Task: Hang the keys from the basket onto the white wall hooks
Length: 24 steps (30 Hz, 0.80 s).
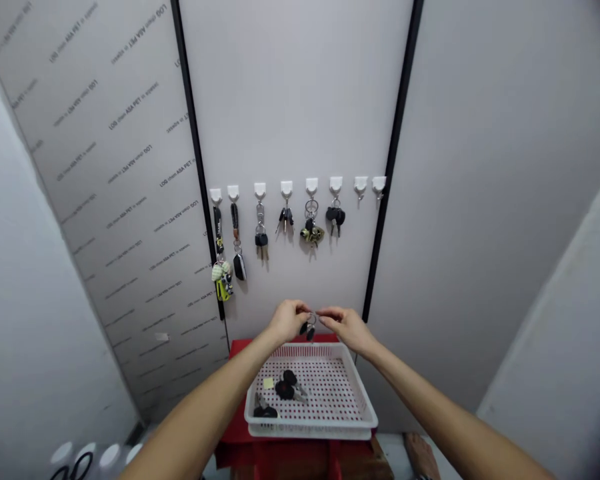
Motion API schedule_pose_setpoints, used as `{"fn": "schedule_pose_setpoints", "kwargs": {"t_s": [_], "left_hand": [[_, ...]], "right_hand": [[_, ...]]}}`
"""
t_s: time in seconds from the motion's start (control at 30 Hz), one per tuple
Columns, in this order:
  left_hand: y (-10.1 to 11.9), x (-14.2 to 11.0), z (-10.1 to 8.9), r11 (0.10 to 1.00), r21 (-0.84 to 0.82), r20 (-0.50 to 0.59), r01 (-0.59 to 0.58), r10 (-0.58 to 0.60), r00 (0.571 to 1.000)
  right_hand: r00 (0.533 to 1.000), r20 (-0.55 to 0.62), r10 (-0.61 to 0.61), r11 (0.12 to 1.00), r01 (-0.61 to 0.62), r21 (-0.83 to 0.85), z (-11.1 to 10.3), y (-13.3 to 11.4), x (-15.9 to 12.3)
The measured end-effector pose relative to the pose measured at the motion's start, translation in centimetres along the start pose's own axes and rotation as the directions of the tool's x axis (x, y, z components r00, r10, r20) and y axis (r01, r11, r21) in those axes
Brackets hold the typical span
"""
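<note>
Between my two hands, just above the far rim of the white basket (367, 400), hangs a bunch of black-headed keys (310, 331) on a metal ring. My left hand (289, 321) pinches this ring from the left with thumb and fingers. From the other side, the fingertips of my right hand (349, 328) close in a pinch at the ring's right edge. Inside the perforated basket lie more black-headed keys (286, 389) and a small yellow paper note (269, 383). Another key bunch (265, 411) rests in its near left corner.
White wall hooks (287, 188) form a row on the panel ahead. Several carry keys, including a bunch with a lime-green tag (223, 288); small keys (360, 196) hang at the right end. A red stand (237, 427) supports the basket. White-capped containers (110, 456) stand low left.
</note>
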<state>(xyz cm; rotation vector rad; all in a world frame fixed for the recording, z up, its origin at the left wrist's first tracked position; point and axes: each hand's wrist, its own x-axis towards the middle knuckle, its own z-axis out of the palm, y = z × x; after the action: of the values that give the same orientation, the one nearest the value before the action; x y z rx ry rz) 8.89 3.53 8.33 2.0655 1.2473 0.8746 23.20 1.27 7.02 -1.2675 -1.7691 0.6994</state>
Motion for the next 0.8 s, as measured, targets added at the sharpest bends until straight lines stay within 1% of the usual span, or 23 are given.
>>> {"fn": "schedule_pose_setpoints", "kwargs": {"t_s": [0.07, 0.13, 0.23, 0.3, 0.4, 0.5, 0.6, 0.7, 0.8], "left_hand": [[1.2, 0.5, -0.3, 0.999, 0.002, 0.006, -0.037, 0.037, 0.999], [2.5, 1.1, -0.6, 0.998, 0.002, 0.002, -0.066, 0.066, 0.998], [4.5, 2.3, -1.1, 0.995, 0.016, -0.055, -0.103, 0.104, 0.993], [5.9, 3.2, -1.6, 0.99, 0.018, -0.123, -0.139, 0.14, 0.982], [8.2, 4.7, -2.2, 0.972, 0.009, -0.197, -0.233, 0.23, 0.953], [10.5, 5.8, -2.7, 0.95, 0.026, -0.219, -0.313, 0.311, 0.925], [12.7, 6.4, -3.0, 0.934, 0.063, -0.221, -0.352, 0.357, 0.908], [14.4, 6.5, -3.2, 0.93, 0.09, -0.213, -0.357, 0.368, 0.905], [15.0, 6.4, -3.3, 0.928, 0.106, -0.203, -0.357, 0.372, 0.906]], "right_hand": [[0.999, 0.019, -0.025, 0.999, 0.025, 0.036, -0.2, -0.5, 0.1], [1.0, 0.006, -0.011, 0.995, 0.011, 0.095, -0.5, -1.1, 0.3], [0.995, -0.099, 0.029, 0.978, -0.007, 0.21, -1.7, -2.2, 1.2], [0.983, -0.178, 0.049, 0.959, 0.004, 0.283, -3.1, -3.3, 2.1], [0.954, -0.296, 0.047, 0.929, 0.068, 0.365, -6.2, -5.6, 3.9], [0.908, -0.417, 0.043, 0.907, 0.139, 0.398, -9.5, -8.0, 5.6], [0.858, -0.51, 0.056, 0.897, 0.181, 0.404, -12.0, -9.9, 7.1], [0.833, -0.548, 0.075, 0.894, 0.187, 0.408, -13.4, -11.1, 8.2], [0.826, -0.551, 0.117, 0.902, 0.144, 0.408, -13.9, -11.5, 9.1]]}}
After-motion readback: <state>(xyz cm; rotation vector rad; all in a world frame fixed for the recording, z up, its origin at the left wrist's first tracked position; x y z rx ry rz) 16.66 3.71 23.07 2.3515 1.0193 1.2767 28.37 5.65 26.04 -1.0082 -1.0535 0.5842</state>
